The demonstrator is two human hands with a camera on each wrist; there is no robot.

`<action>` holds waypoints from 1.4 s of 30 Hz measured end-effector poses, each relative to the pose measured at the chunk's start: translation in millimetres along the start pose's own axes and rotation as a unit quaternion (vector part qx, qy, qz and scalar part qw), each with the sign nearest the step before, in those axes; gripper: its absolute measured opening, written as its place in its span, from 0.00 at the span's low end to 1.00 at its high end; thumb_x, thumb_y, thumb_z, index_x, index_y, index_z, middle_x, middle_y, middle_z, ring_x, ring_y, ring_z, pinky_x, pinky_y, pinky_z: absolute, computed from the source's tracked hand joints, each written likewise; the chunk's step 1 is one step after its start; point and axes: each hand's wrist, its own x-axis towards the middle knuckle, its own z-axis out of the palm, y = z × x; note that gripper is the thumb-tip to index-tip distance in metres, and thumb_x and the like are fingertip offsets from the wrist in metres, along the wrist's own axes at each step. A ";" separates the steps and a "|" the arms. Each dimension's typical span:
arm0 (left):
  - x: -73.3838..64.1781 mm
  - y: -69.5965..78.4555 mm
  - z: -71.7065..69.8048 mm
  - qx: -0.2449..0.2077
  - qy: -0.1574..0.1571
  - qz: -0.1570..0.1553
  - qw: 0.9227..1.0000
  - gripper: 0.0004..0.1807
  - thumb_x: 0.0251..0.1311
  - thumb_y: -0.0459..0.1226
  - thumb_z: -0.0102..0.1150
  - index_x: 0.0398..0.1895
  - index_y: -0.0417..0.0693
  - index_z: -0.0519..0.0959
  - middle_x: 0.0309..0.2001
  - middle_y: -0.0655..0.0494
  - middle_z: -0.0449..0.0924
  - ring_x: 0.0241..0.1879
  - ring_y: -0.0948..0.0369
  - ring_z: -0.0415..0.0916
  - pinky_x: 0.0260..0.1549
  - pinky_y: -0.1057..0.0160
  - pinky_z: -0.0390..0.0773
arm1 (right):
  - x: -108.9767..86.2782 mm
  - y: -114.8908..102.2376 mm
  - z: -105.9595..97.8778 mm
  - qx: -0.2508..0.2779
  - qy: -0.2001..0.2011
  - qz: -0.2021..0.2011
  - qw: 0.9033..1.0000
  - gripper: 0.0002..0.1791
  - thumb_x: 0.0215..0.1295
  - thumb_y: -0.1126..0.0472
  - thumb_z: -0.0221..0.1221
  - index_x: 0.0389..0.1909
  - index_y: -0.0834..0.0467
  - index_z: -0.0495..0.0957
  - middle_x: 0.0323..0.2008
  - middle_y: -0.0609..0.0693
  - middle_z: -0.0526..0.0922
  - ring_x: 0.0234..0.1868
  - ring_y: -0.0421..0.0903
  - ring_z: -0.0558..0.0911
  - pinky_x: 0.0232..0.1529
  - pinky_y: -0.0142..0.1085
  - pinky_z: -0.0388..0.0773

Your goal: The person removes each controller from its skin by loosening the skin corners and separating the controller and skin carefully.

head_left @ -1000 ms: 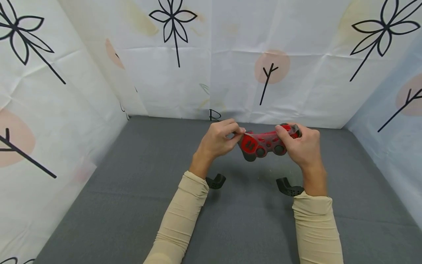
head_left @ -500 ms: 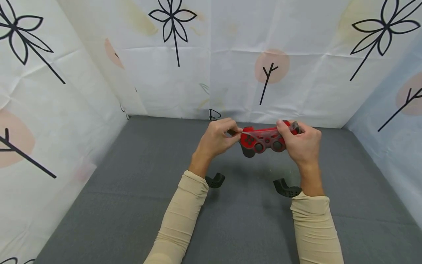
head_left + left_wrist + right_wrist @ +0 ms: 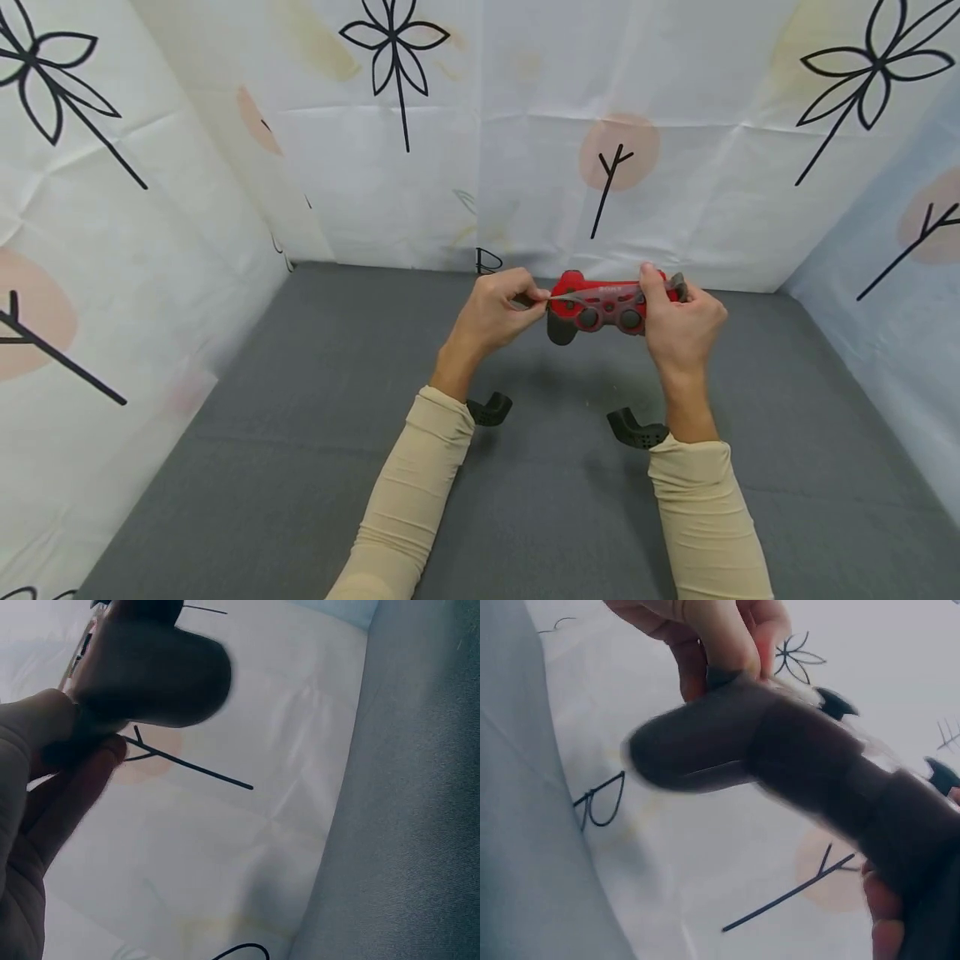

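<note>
A red game controller [image 3: 566, 283] is held up between both hands, with a greyish see-through cover [image 3: 621, 293] stretched over part of its face. My left hand [image 3: 497, 310] pinches the cover's edge at the controller's left side. The controller's upper left corner shows bare red. With the thumb on the front, my right hand [image 3: 681, 327] grips the controller's right end. In the left wrist view a dark rounded grip [image 3: 161, 675] stands just past the left fingers [image 3: 82, 787]. The right wrist view shows the controller's dark underside [image 3: 802, 757]; the cover's exact outline there is blurred.
Beneath the hands lies a dark grey cloth-covered table [image 3: 300, 467]. White patterned cloth walls [image 3: 525, 150] stand at its back and sides. A black wrist mount [image 3: 491, 410] juts from the left wrist, and another black mount [image 3: 636, 429] from the right.
The right hand has raised and tilted the controller, and its wrist has shifted left. More bare red shows at the upper left corner as the cover is drawn aside. The left hand barely moved.
</note>
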 end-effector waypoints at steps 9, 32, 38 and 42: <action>4.1 8.8 0.2 0.035 -0.016 0.034 0.999 0.05 0.57 0.26 0.69 0.29 0.42 0.84 0.32 0.51 0.86 0.34 0.61 0.84 0.35 0.67 0.83 | 4.6 9.0 -1.9 -0.001 0.008 0.060 0.998 0.29 0.67 0.46 0.64 0.07 0.49 0.68 0.05 0.31 0.66 0.06 0.31 0.62 0.12 0.25 0.59; 5.0 14.9 -11.8 -0.076 -0.081 -0.181 0.977 0.14 0.71 0.37 0.59 0.57 0.53 0.84 0.54 0.58 0.85 0.48 0.64 0.84 0.51 0.65 0.83 | -7.8 -24.8 -7.9 0.041 -0.033 0.037 0.998 0.30 0.68 0.56 0.62 0.08 0.52 0.59 0.08 0.33 0.54 0.10 0.29 0.50 0.16 0.28 0.48; 7.3 16.6 -9.9 -0.124 -0.087 -0.195 0.969 0.36 0.61 0.43 0.72 0.72 0.57 0.70 0.68 0.59 0.73 0.62 0.58 0.77 0.62 0.56 0.79 | -2.5 -12.9 -9.1 0.078 -0.073 0.051 0.993 0.30 0.69 0.55 0.63 0.08 0.54 0.62 0.08 0.36 0.54 0.12 0.33 0.50 0.17 0.33 0.46; 10.0 20.0 -1.7 -0.119 -0.109 -0.163 0.973 0.54 0.49 0.43 0.81 0.79 0.62 0.59 0.74 0.55 0.63 0.66 0.58 0.70 0.62 0.57 0.77 | -1.6 -9.3 -7.5 0.081 -0.091 0.079 0.989 0.27 0.69 0.51 0.63 0.10 0.53 0.69 0.08 0.37 0.60 0.11 0.36 0.56 0.16 0.32 0.53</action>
